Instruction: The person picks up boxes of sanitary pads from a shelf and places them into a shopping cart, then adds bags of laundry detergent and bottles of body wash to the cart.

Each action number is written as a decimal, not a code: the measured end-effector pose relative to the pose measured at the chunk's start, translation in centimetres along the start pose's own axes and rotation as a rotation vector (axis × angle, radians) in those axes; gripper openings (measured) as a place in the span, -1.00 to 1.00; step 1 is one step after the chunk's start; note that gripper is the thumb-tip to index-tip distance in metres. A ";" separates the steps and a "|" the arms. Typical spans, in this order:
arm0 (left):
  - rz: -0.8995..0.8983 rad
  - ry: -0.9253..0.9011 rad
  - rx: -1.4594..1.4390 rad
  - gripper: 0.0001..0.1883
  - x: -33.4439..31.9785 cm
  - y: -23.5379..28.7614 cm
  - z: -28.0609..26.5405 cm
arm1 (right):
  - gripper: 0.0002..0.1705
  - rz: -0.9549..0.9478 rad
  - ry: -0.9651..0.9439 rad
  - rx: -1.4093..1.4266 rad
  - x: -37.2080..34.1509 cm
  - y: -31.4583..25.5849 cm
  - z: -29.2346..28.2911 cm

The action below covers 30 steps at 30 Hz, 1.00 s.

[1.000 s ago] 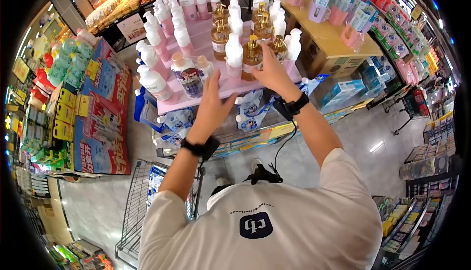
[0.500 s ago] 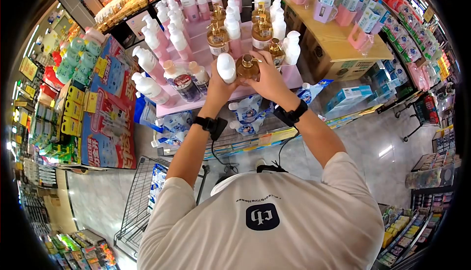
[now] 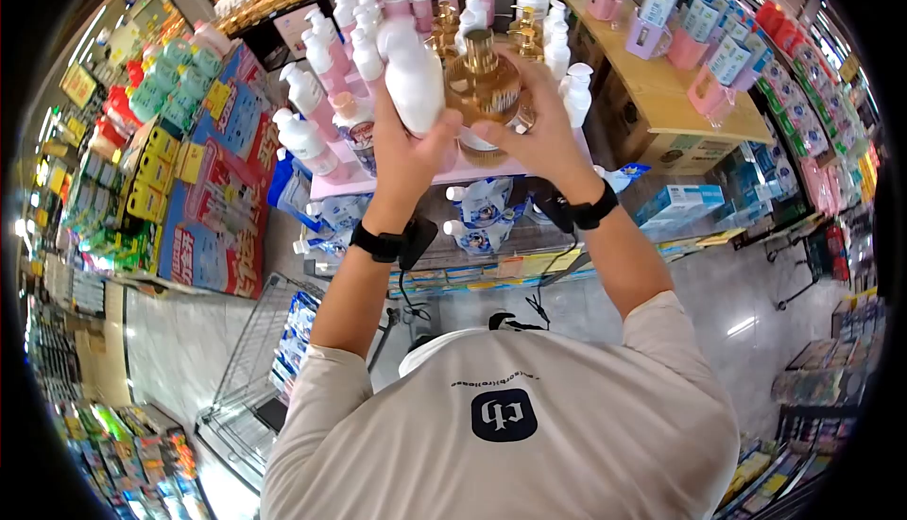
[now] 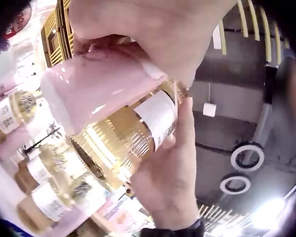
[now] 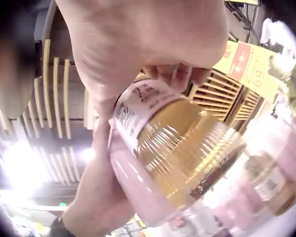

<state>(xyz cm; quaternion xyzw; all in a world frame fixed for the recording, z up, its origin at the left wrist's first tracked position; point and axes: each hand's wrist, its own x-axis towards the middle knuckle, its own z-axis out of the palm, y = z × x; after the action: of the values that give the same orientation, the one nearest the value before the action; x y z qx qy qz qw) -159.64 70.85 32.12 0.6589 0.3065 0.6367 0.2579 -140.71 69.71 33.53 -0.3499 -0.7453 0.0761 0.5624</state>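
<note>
My left hand (image 3: 408, 156) grips a white and pink bottle (image 3: 413, 84), tilted and raised above the pink display shelf (image 3: 364, 183). Beside it, my right hand (image 3: 553, 133) holds an amber bottle (image 3: 485, 85) with a gold cap, fingers curled round it. In the left wrist view the bottle's pink body (image 4: 101, 86) lies against the ribbed amber bottle (image 4: 121, 145). The right wrist view has the amber bottle (image 5: 182, 143) under the right hand (image 5: 148, 39), its white label partly covered by that hand.
Pump bottles (image 3: 304, 142) stand in rows on the shelf, with blue and white pouches (image 3: 480, 204) hanging along its front. A wooden table (image 3: 652, 95) with cups is at the right. A wire cart (image 3: 248, 378) stands at the lower left.
Both hands have closed round a bottle each and lifted them off the shelf toward the head camera. The bottles now look larger and tilted. The view has shifted slightly.
</note>
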 end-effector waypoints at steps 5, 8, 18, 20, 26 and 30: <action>-0.384 0.194 -0.268 -0.55 -3.6 1.3 -1.8 | -0.27 0.348 -0.141 0.681 -2.6 -1.4 4.7; -0.409 0.178 -0.122 -0.46 -7.9 1.6 -4.3 | -0.34 0.490 -0.194 0.741 -5.4 -1.8 8.1; -0.370 0.490 0.117 -0.33 -21.9 6.9 -19.2 | -0.01 0.307 -0.827 0.929 -10.1 -12.6 21.4; -0.398 0.541 0.127 -0.33 -25.4 7.8 -22.6 | -0.03 0.290 -0.935 0.907 -11.3 -15.3 24.9; -0.540 0.641 0.120 -0.28 -36.9 10.4 -34.2 | -0.03 0.207 -1.144 0.939 -17.6 -24.9 35.8; -0.617 0.632 0.123 -0.22 -44.0 11.1 -41.2 | 0.01 0.164 -1.301 0.776 -21.3 -29.9 42.2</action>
<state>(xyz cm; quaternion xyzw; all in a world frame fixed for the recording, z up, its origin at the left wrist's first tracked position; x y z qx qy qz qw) -199.99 29.01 12.64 0.3236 0.5899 0.6806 0.2898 -188.79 46.33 16.90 -0.0659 -0.8179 0.5652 0.0849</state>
